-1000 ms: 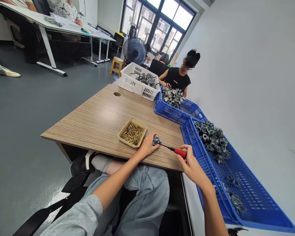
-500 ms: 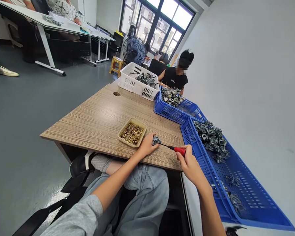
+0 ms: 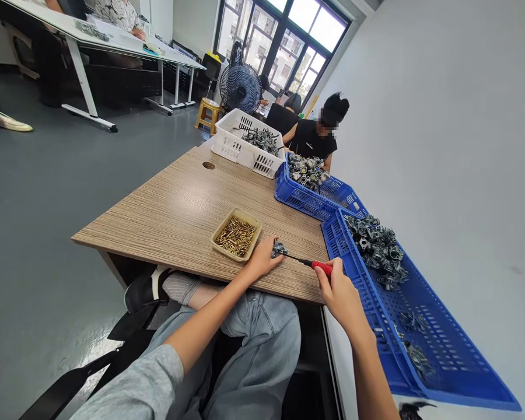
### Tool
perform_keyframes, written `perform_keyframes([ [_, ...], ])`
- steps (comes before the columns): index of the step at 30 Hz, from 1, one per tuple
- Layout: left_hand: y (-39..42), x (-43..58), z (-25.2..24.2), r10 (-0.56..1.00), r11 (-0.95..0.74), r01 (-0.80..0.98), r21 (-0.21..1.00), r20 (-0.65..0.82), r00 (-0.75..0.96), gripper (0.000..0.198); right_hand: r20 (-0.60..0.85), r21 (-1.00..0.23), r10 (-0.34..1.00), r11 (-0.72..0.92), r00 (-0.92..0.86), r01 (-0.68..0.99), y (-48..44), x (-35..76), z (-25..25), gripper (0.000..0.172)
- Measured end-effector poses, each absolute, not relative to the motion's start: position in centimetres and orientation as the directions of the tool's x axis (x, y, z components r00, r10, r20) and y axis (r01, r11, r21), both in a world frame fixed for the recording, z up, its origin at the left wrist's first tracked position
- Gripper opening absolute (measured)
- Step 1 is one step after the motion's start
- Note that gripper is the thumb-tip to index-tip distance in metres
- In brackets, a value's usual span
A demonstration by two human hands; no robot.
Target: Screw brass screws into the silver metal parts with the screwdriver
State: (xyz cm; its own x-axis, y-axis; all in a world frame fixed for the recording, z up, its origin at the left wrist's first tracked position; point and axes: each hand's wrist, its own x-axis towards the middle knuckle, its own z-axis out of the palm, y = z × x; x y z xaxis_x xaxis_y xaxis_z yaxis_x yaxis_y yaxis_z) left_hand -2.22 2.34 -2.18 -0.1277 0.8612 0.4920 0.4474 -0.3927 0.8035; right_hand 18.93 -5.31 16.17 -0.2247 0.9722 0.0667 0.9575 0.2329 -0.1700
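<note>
My left hand [image 3: 262, 259] is closed around a small grey metal casting [image 3: 279, 248], holding it at the table's near edge. A screwdriver with a red handle [image 3: 322, 268] is gripped in my right hand [image 3: 340, 290]. Its dark shaft [image 3: 296, 258] points left, and the tip meets the casting; the exact contact point is too small to make out. Just left of my left hand stands a shallow cream tub [image 3: 214, 244] full of small brass-coloured screw-like pieces [image 3: 236, 236].
A blue crate [image 3: 464, 356] of grey metal castings [image 3: 378, 251] stands to my right. Beyond it are another blue crate [image 3: 297, 201] and a white crate [image 3: 225, 149] with metal parts. A person in black [image 3: 312, 140] sits behind them. A fan [image 3: 240, 87] stands farther back.
Both hands keep almost the same pose, with the screwdriver against the casting. The view has shifted very slightly.
</note>
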Motion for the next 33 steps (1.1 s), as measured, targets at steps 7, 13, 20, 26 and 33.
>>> perform_keyframes([
  [7,2.2,-2.2,-2.0,0.865,-0.384,0.448,0.807,0.485,-0.132,0.055,0.073,-0.04,0.982,0.177,-0.174,0.983,-5.4,18.7,16.2,0.034],
  [13,2.1,-2.3,-1.9,0.863,-0.387,0.429,0.816,0.484,-0.142,0.055,0.101,0.07,0.984,0.138,-0.144,0.988,-5.2,18.9,15.9,0.044],
  [20,2.1,-2.2,-1.9,0.863,-0.39,0.425,0.817,0.485,-0.14,0.055,0.102,-0.062,0.984,0.151,-0.144,0.987,-5.2,19.0,15.7,0.043],
  [26,2.0,-2.3,-1.7,0.861,-0.395,0.423,0.816,0.489,-0.141,0.054,0.117,-0.371,0.925,0.379,-0.362,0.848,-5.0,19.4,15.8,0.044],
  [33,1.8,-2.3,-1.6,0.859,-0.393,0.441,0.807,0.494,-0.137,0.055,0.054,-0.415,0.872,0.462,-0.486,0.784,-5.0,19.9,15.9,0.025],
])
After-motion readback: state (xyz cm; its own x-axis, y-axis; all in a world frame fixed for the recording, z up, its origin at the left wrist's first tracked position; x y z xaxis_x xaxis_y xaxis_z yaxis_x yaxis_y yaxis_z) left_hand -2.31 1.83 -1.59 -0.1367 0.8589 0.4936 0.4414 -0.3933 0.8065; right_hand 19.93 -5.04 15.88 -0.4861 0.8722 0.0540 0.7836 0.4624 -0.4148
